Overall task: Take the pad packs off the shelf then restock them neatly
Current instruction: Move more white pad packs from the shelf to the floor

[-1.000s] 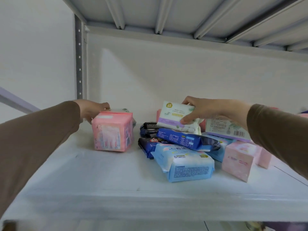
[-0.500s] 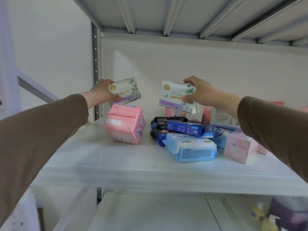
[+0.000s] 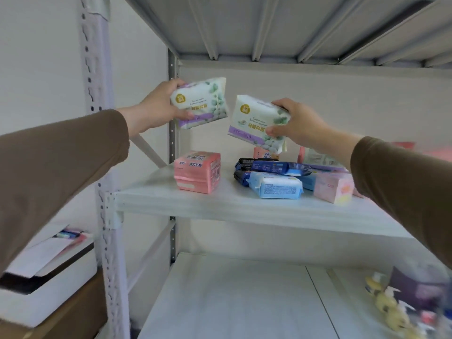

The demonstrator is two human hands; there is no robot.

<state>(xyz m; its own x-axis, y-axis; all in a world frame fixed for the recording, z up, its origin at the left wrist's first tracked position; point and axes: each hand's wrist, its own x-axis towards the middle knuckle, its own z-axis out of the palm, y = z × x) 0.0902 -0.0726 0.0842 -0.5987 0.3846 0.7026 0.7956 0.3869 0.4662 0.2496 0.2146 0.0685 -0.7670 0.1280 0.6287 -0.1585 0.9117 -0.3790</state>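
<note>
Holding: you have one white pack in each hand, both lifted clear above the shelf (image 3: 220,206).
Left hand (image 3: 156,113): your fingers curl over the top and your thumb under the left white pack (image 3: 200,104), which tilts up to the right.
Right hand (image 3: 298,123): you pinch the right white pack (image 3: 256,121) by its right end, thumb on the front, and it slopes down to the right.
Gap: the two packs hang near each other, not touching.
Shelf, left side: the pink pack (image 3: 197,171) stands alone, set back from the front edge.
Shelf, middle: the light blue pack (image 3: 276,187) lies nearest the front edge, against the dark blue packs (image 3: 266,167) piled behind it.
Shelf, right side: a pale pink box (image 3: 333,187) sits tilted just beside that pile, partly behind your right sleeve.
Lower shelf (image 3: 232,302): blurred yellow items lie at its right end.
</note>
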